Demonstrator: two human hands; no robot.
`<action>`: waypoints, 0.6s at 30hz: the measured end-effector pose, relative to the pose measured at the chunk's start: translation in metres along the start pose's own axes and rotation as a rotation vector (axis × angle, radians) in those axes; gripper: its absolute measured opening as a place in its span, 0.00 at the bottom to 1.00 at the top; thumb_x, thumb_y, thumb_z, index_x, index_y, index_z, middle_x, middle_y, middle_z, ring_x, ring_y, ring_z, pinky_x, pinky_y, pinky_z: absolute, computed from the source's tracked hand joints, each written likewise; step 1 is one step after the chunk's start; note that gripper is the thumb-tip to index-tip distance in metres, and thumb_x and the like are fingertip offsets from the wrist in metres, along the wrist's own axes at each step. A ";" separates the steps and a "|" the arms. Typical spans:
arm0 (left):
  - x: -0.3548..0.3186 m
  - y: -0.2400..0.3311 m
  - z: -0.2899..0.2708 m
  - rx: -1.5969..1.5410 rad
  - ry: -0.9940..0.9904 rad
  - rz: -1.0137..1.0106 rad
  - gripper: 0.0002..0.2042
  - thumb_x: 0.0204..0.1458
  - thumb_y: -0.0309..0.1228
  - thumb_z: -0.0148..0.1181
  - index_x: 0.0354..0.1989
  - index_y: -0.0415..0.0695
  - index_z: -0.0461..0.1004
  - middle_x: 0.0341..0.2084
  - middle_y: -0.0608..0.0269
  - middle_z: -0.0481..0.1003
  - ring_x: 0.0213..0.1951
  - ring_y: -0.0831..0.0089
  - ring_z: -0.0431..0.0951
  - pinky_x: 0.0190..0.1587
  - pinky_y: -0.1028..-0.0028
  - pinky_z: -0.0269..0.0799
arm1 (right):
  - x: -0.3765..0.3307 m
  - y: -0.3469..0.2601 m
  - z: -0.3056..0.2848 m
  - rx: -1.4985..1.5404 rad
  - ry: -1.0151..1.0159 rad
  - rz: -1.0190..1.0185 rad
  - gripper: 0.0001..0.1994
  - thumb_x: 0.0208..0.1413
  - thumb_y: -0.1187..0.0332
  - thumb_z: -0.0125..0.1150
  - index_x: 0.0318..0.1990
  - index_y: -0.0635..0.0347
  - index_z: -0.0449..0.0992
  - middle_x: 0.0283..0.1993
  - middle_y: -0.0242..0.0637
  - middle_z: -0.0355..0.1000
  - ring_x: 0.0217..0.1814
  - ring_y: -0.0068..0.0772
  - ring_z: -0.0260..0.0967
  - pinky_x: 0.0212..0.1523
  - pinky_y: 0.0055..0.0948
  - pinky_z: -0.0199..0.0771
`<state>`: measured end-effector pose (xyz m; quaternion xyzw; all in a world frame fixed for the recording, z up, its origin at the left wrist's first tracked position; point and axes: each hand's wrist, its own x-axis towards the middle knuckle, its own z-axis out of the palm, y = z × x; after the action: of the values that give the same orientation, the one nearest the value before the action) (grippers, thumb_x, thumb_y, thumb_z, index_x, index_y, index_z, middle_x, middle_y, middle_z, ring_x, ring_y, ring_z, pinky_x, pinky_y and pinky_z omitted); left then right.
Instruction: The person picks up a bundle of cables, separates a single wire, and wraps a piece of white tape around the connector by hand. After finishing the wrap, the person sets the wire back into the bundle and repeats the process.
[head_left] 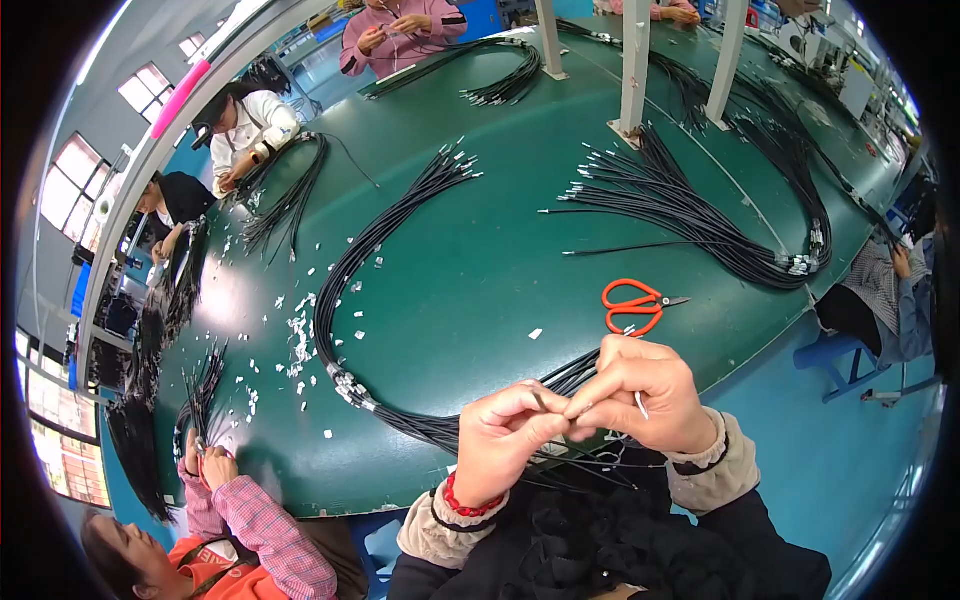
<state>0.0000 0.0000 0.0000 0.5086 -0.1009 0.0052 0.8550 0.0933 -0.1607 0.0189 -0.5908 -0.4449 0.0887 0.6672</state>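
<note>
Black ruffled cloth (570, 545), the wearer's own, filled the lower centre of the head view. Just above it, both hands met fingertip to fingertip. Left hand (505, 430): narrow, thumb and forefinger pinching a slim dark strand (541, 402). Right hand (645, 395): also narrow, its tips against the left's, a small white piece (641, 405) poking out between curled fingers. What exactly lay between the tips I could not tell; fingers covered it. Pinching so close to the join presumably kept a thin thing steady.

Main cable bundle (324, 320): curved from upper centre down the left, then under the hands, lower centre. White tags (350, 387) ringed it at the bend, likely to keep the cables together.

Red-handled scissors (660, 300) lay right of centre on the green table (470, 270), just beyond the right hand, probably for easy reach. Second bundle (700, 222), upper right, fanned its ends leftward, perhaps so each could be picked singly. White scraps (300, 345) littered the left. Lower left, a co-worker's hands (218, 467) gripped another, smaller bundle (203, 395).
</note>
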 end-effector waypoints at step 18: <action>0.010 -0.004 0.019 0.380 0.216 0.145 0.10 0.56 0.28 0.51 0.40 0.35 0.74 0.20 0.67 0.68 0.20 0.84 0.66 0.22 0.84 0.60 | -0.022 0.006 -0.003 -0.143 -0.246 -0.185 0.11 0.36 0.69 0.71 0.31 0.54 0.78 0.18 0.28 0.59 0.16 0.23 0.55 0.15 0.23 0.51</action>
<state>0.0067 -0.0192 0.0070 0.6484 -0.0422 0.1400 0.7471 0.0847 -0.1752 0.0035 -0.5778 -0.5811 0.0667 0.5692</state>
